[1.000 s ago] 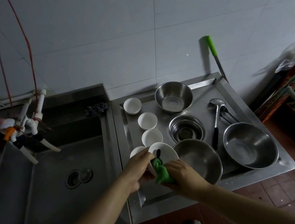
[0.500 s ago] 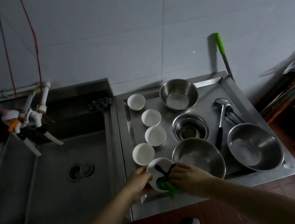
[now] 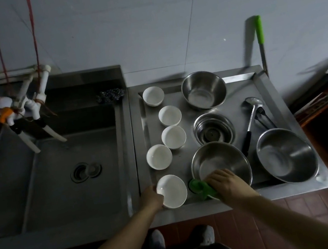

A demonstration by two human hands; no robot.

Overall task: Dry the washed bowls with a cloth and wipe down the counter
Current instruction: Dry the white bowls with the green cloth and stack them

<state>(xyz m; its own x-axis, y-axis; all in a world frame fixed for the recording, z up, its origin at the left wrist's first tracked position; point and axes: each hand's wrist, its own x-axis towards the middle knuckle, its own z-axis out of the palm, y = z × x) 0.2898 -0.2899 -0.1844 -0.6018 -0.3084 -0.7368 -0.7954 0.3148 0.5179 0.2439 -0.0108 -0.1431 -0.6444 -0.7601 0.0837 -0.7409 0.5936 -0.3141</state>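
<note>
My left hand [image 3: 151,199] grips the left rim of a white bowl [image 3: 173,191] at the near left corner of the steel counter tray [image 3: 264,195]. My right hand [image 3: 227,184] holds a green cloth [image 3: 201,189] just right of that bowl, against the near side of a steel bowl [image 3: 222,164]. Several more white bowls run back along the tray's left side: [image 3: 159,156], [image 3: 174,137], [image 3: 170,115], [image 3: 153,96].
Steel bowls stand at the back [image 3: 204,89], middle [image 3: 214,129] and right [image 3: 286,155]. A ladle [image 3: 250,119] lies between them. A deep sink [image 3: 58,170] with taps [image 3: 23,106] is left. A green-handled tool [image 3: 261,42] leans on the wall.
The white bowl has come down from in front of me onto the tray's near left corner. My right hand has pulled the green cloth out of it to the right.
</note>
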